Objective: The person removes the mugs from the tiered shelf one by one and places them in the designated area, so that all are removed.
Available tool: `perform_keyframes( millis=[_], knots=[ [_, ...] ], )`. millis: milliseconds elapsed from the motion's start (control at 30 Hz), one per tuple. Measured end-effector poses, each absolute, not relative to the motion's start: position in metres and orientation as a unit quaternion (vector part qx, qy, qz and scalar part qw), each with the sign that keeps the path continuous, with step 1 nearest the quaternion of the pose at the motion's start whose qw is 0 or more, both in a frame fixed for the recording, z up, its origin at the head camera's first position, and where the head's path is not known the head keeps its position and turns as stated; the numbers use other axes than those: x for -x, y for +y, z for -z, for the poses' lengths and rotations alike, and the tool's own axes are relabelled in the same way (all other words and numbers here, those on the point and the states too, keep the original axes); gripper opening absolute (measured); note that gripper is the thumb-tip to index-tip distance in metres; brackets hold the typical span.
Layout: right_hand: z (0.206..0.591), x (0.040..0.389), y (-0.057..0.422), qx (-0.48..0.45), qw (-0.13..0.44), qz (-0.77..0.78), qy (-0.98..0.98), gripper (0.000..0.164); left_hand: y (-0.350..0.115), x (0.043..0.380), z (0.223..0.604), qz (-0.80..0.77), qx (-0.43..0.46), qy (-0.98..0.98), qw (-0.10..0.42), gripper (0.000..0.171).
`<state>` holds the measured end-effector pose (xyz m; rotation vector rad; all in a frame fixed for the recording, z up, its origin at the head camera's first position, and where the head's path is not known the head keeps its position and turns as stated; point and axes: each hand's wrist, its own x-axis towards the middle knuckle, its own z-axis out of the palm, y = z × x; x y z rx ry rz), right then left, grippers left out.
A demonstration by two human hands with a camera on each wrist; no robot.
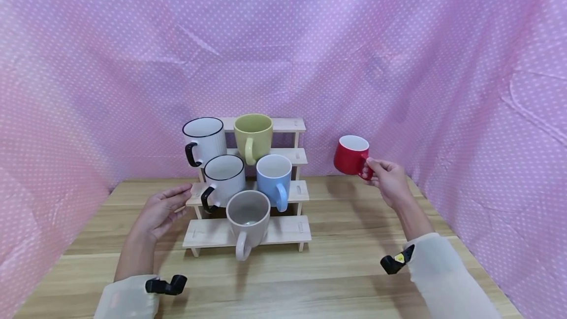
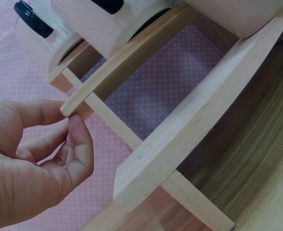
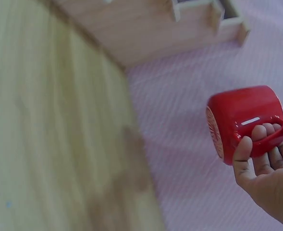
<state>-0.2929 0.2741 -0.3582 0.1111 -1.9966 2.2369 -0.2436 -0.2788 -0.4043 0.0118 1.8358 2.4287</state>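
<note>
My right hand [image 1: 390,181] grips a red mug [image 1: 348,158] by its handle, holding it in the air right of a stepped wooden rack [image 1: 290,230]. The mug is white inside and upright; its patterned underside shows in the right wrist view. My left hand [image 2: 40,154] pinches the left end of one rack step between thumb and finger. On the rack stand two white mugs with black rims and handles, one higher [image 1: 210,144] and one lower [image 1: 228,181], a yellow-green mug [image 1: 259,134], a light blue mug [image 1: 271,178] and a greyish-beige mug [image 1: 254,225] on the lowest step.
The rack stands on a wood-grain table [image 1: 283,284]. Behind and to both sides hangs a pink-purple cloth [image 1: 310,63] with white dots. Black devices are strapped at the left cuff [image 1: 128,299] and right cuff [image 1: 443,270].
</note>
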Motion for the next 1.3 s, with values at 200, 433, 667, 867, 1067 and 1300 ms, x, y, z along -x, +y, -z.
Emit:
perform_keyframes(
  millis=[200,433,667,867,1067,1300],
  knots=[
    [0.382,0.300,0.293,0.027,0.103,-0.736,-0.669,0.027,-0.278,0.243,0.405,-0.797,0.001,0.603,0.051,0.024],
    [0.408,0.309,0.314,0.075,0.142,-0.643,-0.749,0.042,-0.279,0.243,0.404,-0.798,0.006,0.601,0.049,0.024],
    [0.430,0.314,0.326,0.121,0.145,-0.623,-0.759,0.040,-0.280,0.243,0.406,-0.798,0.001,0.601,0.051,0.027],
    [0.439,0.316,0.331,0.142,0.127,-0.642,-0.742,0.040,-0.278,0.244,0.406,-0.796,0.003,0.603,0.051,0.026],
    [0.446,0.319,0.336,0.127,0.132,-0.663,-0.725,0.035,-0.278,0.244,0.405,-0.803,0.004,0.594,0.052,0.025],
    [0.449,0.314,0.343,0.117,0.110,-0.683,-0.712,0.049,-0.278,0.244,0.406,-0.809,0.012,0.585,0.054,0.025]
  ],
)
